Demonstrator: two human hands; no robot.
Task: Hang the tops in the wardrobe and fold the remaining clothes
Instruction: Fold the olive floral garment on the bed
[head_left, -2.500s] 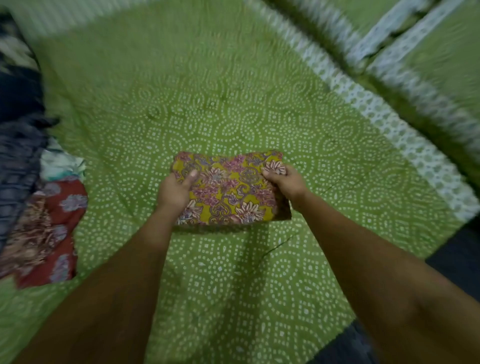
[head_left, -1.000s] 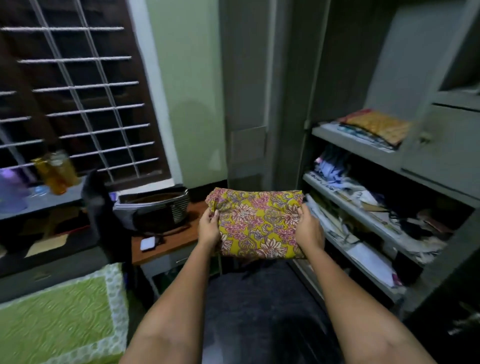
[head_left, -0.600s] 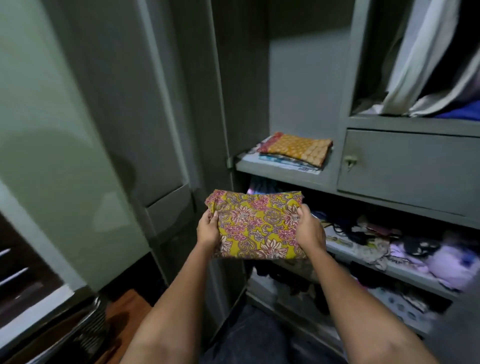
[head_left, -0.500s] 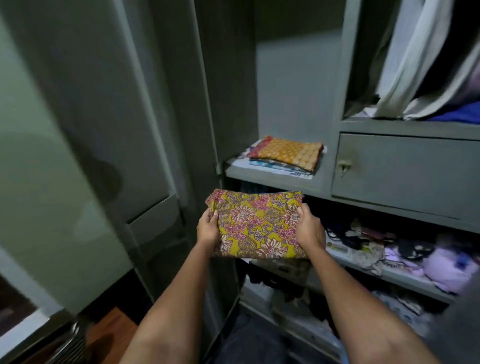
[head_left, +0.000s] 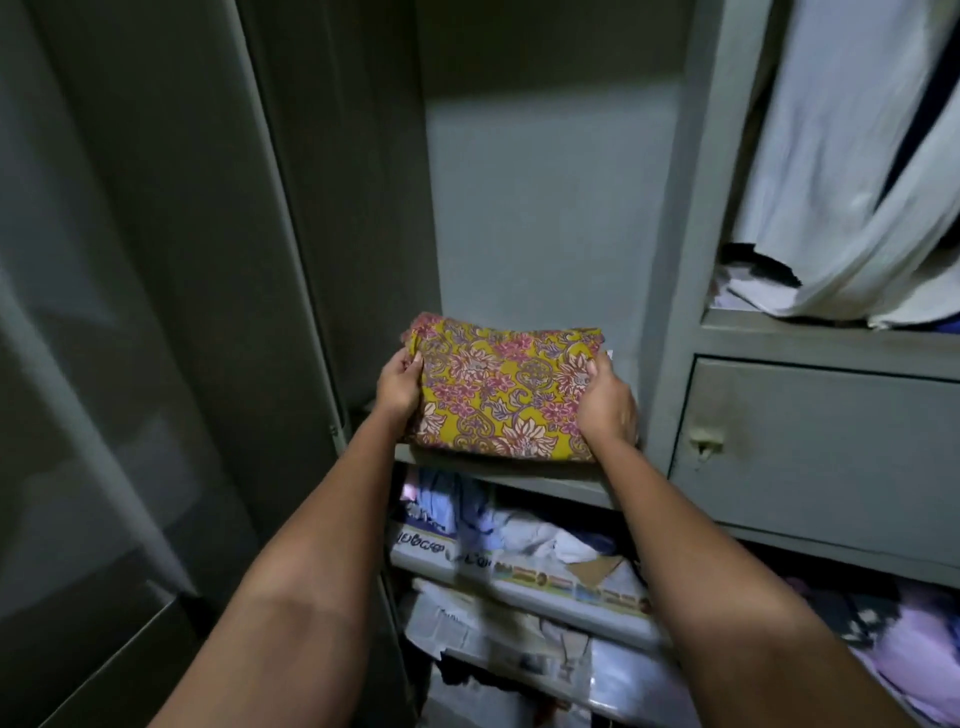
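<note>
Since the frame half a second earlier, both hands have carried the folded floral garment (head_left: 501, 387) up and forward, from in front of the lower shelves to the upper left shelf (head_left: 530, 480) of the wardrobe (head_left: 675, 208). It now covers the folded orange cloth stack seen there before. Whether the garment rests fully on that stack cannot be told.

Left hand (head_left: 399, 385): grips the garment's left edge, fingers curled round it, thumb on top.
Right hand (head_left: 605, 402): grips the right edge in the same manner.

Just right of the garment stands the wardrobe's vertical divider, then a closed grey drawer (head_left: 815, 457) with a small latch. Above the drawer, white hanging cloth (head_left: 852, 171) drapes into an open compartment. Below the shelf, lower shelves hold loose clothes and newspaper lining (head_left: 524, 571). An open wardrobe door (head_left: 156, 312) stands at the left.
</note>
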